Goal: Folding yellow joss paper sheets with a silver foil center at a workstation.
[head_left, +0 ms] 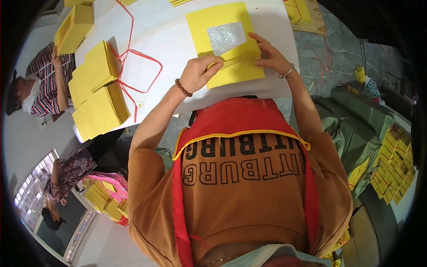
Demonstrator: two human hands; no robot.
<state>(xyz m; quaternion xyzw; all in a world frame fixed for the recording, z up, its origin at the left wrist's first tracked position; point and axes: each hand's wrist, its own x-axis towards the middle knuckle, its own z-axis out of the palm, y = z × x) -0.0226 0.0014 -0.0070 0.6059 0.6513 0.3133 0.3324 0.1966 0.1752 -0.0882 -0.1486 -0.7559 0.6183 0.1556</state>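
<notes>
View: head, looking down over a white worktop (169,38)
Yellow sheet (238,73): lying on the worktop at its near edge, directly in front of the body; bright, plain, roughly rectangular, turned a little off square
Silver patch (226,35): speckled and sparkling, four-sided, set around the middle of the sheet; partly covered along the near right corner
Yellow strip (240,53): narrow, flat-looking, running aslant across the sheet on the near side of the silver, higher toward the right; cannot tell whether folded over from the sheet or separate
Left hand (196,73): over the sheet's left side, fingers (215,66) narrow, pinching the left end of the strip; beaded brown bracelet (183,87) at the wrist
Right hand (275,58): at the sheet's right edge, fingers (263,43) wide, forefinger and thumb well apart around the right end of the strip; cannot tell how firmly pressing
Red cord (153,57): looped loosely on the worktop, left of the sheet, well apart from both hands
Yellow stacks (100,109): thick, many-layered, side by side along the worktop's left edge, near the cord
</notes>
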